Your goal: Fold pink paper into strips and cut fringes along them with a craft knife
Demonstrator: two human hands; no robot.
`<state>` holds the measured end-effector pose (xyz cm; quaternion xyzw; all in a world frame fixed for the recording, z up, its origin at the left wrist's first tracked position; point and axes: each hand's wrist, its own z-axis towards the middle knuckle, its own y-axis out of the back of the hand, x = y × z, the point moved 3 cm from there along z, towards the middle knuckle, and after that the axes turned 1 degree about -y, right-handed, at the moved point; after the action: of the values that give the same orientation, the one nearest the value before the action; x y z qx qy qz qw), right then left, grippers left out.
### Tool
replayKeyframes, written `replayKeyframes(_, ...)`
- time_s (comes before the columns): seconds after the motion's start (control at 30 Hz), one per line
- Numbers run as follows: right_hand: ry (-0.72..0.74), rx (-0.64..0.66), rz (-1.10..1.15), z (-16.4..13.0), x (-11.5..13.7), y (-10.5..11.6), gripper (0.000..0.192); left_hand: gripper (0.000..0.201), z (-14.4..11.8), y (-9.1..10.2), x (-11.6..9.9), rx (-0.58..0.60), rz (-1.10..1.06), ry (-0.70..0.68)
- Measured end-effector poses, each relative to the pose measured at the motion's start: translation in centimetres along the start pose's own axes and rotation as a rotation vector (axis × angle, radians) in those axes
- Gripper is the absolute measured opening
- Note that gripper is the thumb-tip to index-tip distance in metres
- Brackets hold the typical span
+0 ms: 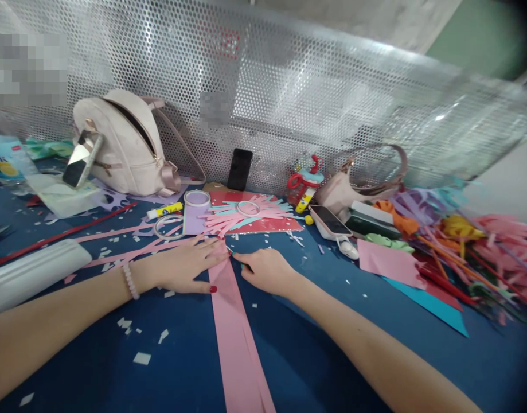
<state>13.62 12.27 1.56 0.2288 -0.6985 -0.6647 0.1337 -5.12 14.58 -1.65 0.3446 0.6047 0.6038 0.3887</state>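
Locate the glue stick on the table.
The glue stick lies left of centre on the blue table, between the pale backpack and the tape rolls.

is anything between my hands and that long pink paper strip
Nothing visible. The left hand lies flat with its fingertips on the pink strip, and the right hand touches its right edge, near the top.

backpack (119,140): beige, far left, against the perforated metal screen (289,97)
black phone (239,168): upright, leaning on the screen, far centre
glue stick (164,211): yellow, lying right of the backpack
tape rolls (196,198): just right of the glue stick
white phone (330,222): flat, right of centre
paper flowers (469,241): piled far right
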Motion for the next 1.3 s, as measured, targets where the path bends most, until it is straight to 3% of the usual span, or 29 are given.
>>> replayKeyframes(0.47,-0.003,-0.013,0.013,0.3,0.0,-0.1,0.04,0.078,0.0,-0.4,0.4,0.04,-0.031,0.011)
replayKeyframes(0.83,0.076,-0.019,0.064,-0.8,-0.1,0.3,0.043,0.064,-0.4,0.4,-1.6,-0.115,0.045,0.029)
replayKeyframes(1.07,0.081,-0.016,0.08,-0.5,-0.1,-0.2,0.044,0.071,-0.7,-0.3,0.7,-0.021,0.061,0.07)
replayKeyframes(1.3,0.075,-0.057,0.101,-0.2,-0.2,-0.6,0.045,0.069,-0.7,0.6,0.6,0.038,0.046,0.086)
